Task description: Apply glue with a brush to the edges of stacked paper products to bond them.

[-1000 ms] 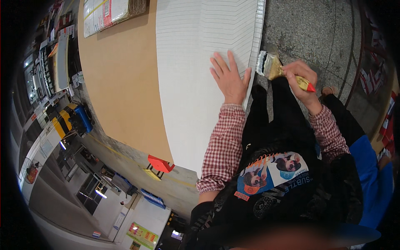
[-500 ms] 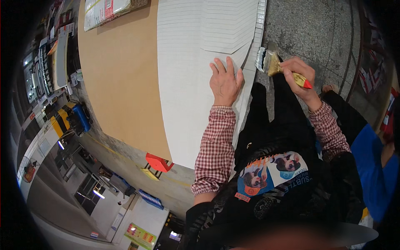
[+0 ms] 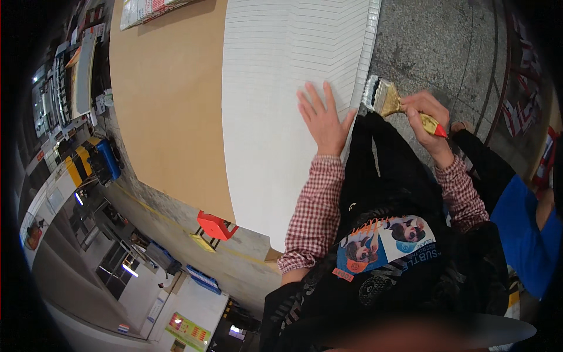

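Note:
My left hand (image 3: 325,121) is spread over a stack of white paper sheets (image 3: 258,135), near their right edge. The sheets are fanned in steps, so thin overlapping edges show beyond my fingers. My right hand (image 3: 427,114) grips a flat paintbrush (image 3: 389,100) by its yellowish handle with a red tip. Its wet-looking, whitish bristles point left and are close to the right edge of the sheets. Whether they touch the paper I cannot tell.
The sheets lie on a brown board-like tabletop (image 3: 170,111). A plastic-wrapped pack (image 3: 149,10) sits at its far left. Beyond the near left corner stands a red stool (image 3: 217,226). Another person in blue (image 3: 522,229) is close on my right.
My left hand has shifted slightly right, its fingers more spread. The lifted layer edge by its fingertips no longer shows. The brush and right hand have moved a little right and nearer me.

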### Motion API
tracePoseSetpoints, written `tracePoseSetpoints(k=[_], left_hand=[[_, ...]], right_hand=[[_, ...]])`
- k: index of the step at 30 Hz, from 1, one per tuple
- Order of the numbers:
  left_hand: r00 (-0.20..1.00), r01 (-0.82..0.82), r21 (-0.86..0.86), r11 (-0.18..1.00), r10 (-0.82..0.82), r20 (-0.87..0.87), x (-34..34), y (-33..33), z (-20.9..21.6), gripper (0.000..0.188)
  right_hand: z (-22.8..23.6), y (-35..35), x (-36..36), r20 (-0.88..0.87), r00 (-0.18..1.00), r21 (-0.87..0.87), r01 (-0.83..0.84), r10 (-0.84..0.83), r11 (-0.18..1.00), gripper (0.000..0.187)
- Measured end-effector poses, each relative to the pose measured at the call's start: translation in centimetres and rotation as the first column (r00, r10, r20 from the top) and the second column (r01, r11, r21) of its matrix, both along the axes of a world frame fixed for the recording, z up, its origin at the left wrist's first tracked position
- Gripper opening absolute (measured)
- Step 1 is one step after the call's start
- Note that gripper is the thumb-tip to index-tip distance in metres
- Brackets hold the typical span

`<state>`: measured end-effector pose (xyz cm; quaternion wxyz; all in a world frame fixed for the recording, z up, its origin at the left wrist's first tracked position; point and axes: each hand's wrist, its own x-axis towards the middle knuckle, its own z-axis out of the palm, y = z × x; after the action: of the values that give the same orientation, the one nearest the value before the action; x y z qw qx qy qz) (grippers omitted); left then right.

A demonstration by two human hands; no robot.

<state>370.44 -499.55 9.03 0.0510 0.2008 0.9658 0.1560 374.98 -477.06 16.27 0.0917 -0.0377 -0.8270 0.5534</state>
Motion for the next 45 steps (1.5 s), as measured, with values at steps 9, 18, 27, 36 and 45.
tracePoseSetpoints(k=[9,18,27,36,45], left_hand=[[1.000,-0.008,-0.083,0.997,0.008,0.008,-0.3,-3.3,0.4,0.059],[0.997,0.060,-0.095,0.994,-0.056,0.050,-1.6,-3.0,1.0,0.050],[0.999,-0.032,-0.078,0.996,0.029,-0.039,1.4,-2.9,0.4,0.072],[0.999,-0.036,-0.108,0.993,0.034,-0.014,4.2,-6.0,-0.3,0.074],[0.996,0.051,-0.155,0.987,-0.038,0.086,2.0,-6.0,0.6,0.047]], right_hand=[[-1.3,-1.6,-2.3,-0.112,0.994,-0.020,0.015,-0.017,1.000,0.003],[-1.4,-2.1,0.8,-0.107,0.994,-0.061,0.016,-0.023,0.998,0.004],[-0.8,-3.8,2.0,-0.025,0.999,-0.066,0.023,-0.024,0.998,0.005],[-0.9,-4.1,1.7,-0.120,0.991,0.005,0.057,-0.056,0.998,0.008],[-2.5,-5.4,5.0,-0.039,0.999,-0.042,-0.014,0.013,0.999,0.003]])
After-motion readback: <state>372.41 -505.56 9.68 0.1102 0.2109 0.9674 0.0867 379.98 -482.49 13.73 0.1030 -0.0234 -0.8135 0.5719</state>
